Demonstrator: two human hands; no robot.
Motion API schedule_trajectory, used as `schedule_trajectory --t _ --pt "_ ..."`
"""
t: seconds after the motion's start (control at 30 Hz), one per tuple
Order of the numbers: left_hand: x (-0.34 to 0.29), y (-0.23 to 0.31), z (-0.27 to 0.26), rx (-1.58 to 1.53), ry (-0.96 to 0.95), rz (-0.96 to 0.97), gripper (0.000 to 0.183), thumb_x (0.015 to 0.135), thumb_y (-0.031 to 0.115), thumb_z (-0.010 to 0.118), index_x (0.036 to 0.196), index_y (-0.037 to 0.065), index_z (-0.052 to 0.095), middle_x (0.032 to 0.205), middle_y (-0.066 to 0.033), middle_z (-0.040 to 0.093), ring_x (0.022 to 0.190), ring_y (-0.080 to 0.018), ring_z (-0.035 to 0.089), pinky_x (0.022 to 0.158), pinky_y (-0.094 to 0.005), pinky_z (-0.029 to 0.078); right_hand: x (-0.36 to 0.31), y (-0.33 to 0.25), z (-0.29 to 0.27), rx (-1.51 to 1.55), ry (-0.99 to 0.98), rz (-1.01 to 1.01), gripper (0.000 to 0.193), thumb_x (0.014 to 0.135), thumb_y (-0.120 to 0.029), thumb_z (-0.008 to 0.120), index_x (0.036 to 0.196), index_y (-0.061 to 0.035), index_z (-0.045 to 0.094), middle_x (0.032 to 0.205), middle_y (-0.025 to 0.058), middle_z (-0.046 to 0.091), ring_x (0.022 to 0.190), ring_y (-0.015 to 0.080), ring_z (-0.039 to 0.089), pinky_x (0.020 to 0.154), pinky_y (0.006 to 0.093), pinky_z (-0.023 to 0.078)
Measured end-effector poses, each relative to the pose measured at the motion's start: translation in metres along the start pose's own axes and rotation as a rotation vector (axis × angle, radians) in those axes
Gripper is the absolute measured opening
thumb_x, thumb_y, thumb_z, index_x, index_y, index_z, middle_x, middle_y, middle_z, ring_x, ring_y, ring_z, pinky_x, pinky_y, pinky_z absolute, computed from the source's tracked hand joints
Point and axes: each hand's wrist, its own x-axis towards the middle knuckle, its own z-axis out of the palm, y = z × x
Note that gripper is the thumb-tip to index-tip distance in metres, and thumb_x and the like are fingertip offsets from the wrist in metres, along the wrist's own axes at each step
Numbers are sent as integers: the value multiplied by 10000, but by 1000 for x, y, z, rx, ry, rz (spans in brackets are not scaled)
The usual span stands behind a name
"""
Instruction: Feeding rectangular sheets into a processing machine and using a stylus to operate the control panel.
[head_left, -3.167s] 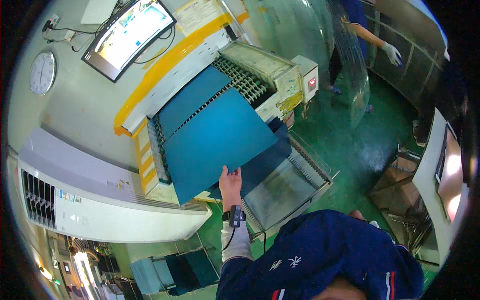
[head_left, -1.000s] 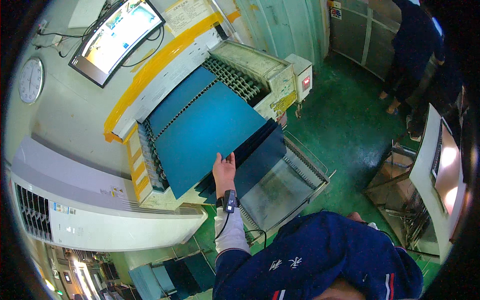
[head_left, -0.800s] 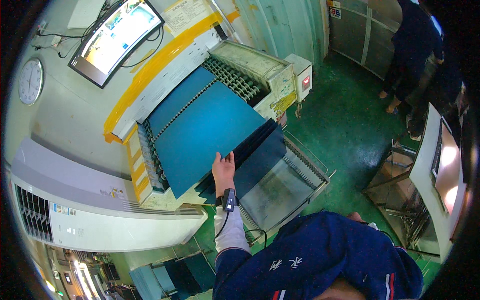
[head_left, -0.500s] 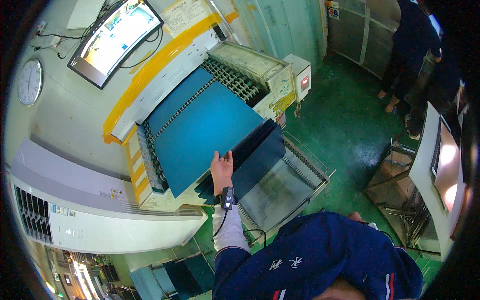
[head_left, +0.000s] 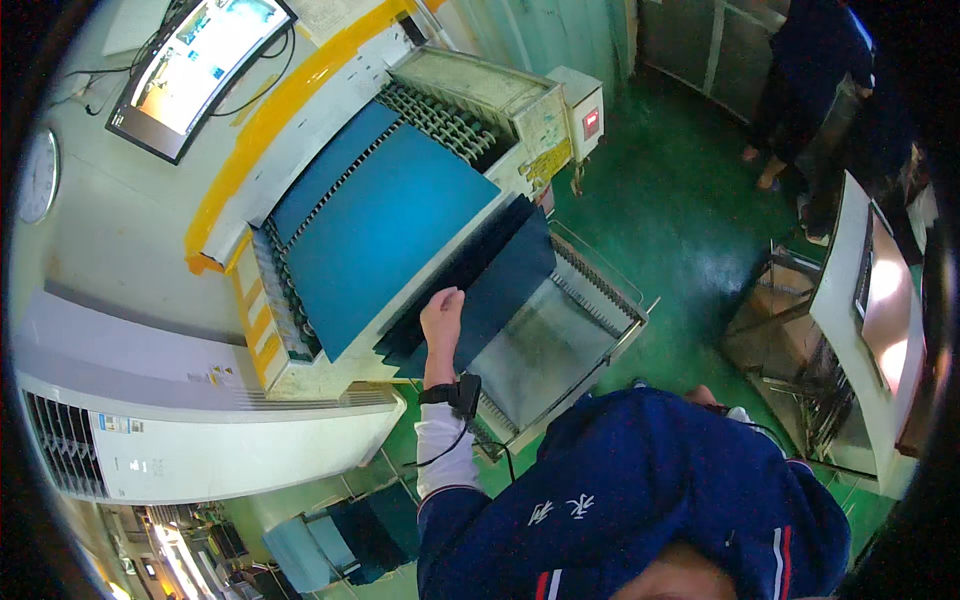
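Left hand (head_left: 442,318) lies flat, fingers extended, on the near edge of the dark blue sheet (head_left: 480,285) — no closed grip; sheet rests on the wire tray (head_left: 600,300), long axis running far-right from the hand; right hand out of view — left is nearer

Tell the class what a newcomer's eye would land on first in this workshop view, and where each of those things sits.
The big blue sheet lying across the roller machine in the upper middle draws the eye first. Just below it, the person's left hand rests on the edge of a stack of dark sheets, above a wire tray. A lit monitor hangs on the wall at upper left.
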Motion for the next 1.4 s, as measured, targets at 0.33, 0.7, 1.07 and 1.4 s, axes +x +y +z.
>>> schedule_trajectory --t 0.33,0.7,1.07,1.4 --pt "-22 -26 -5 561 103 333 330 733 197 669 1021 44 624 1024 -149 612 980 -330 552 860 -407 429 -20 -25 -22 116 -121 -13 225 709 -228 617 814 -35 669 792 180 636 755 292 613 652 413 469" --pt "9 -39 6 979 -292 99 330 744 277 612 941 14 643 932 -208 618 909 -366 581 782 -452 460 -6 17 20 53 118 -95 272 712 -327 610 782 -72 677 722 121 649 665 291 619 594 437 477" --pt "16 -47 2 971 -179 -37 470 718 288 684 1099 24 604 1110 -175 591 1032 -319 566 857 -406 458 56 89 96 101 69 84 426 686 -379 621 994 -84 623 910 167 636 854 347 593 715 442 464" --pt "5 -28 13 988 -158 -46 313 734 290 668 950 63 666 970 -170 638 894 -336 613 741 -428 484 -76 -25 -45 177 -142 176 319 631 -330 673 789 -54 657 796 151 631 761 294 600 665 413 454"
